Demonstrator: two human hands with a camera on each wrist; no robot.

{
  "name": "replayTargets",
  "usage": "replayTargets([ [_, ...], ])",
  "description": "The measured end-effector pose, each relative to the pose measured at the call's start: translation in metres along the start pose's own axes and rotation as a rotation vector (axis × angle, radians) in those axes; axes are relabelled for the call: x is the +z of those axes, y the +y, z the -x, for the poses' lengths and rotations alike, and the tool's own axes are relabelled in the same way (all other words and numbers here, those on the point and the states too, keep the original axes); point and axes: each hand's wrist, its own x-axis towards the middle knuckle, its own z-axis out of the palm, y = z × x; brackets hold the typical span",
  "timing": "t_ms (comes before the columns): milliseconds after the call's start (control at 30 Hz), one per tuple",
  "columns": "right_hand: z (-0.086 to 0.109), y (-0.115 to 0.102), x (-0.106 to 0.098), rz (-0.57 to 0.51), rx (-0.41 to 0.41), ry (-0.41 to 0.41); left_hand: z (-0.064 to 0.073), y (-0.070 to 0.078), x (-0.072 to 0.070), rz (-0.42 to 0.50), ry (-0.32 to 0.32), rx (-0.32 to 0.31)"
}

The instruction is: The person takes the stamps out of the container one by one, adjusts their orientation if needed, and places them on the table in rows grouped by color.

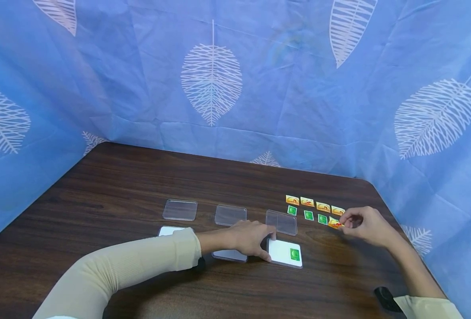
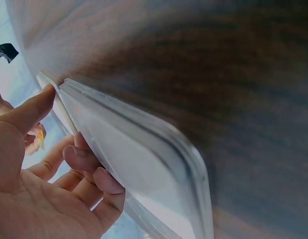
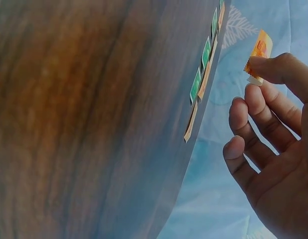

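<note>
My left hand holds a shallow clear plastic case with a white insert, thumb and index finger at opposite corners of its left side. On that insert, toward the right, lies a green postage stamp. In the left wrist view, the thumb touches the case beyond a nearer case. My right hand pinches a yellow-orange postage stamp between thumb and index finger. The right wrist view shows the held stamp raised, its edge perforated. Green stamps lie just left of this hand.
Yellow-orange stamps form a row behind the green ones. Three clear plastic covers lie behind the cases. Two more white-lined cases, the middle one and the left one, sit partly under my left arm. A blue leaf-patterned curtain surrounds the dark wooden table.
</note>
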Motion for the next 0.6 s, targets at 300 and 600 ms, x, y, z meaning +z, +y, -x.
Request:
replayTargets([
  [300,-0.002,0.004,-0.003,0.001,0.009,0.009,0.001,0.001,0.0,-0.011,-0.001,0.006],
  [600,-0.003,0.013,-0.006,0.019,0.036,0.013,0.001,0.002,-0.001,-0.015,-0.002,0.002],
])
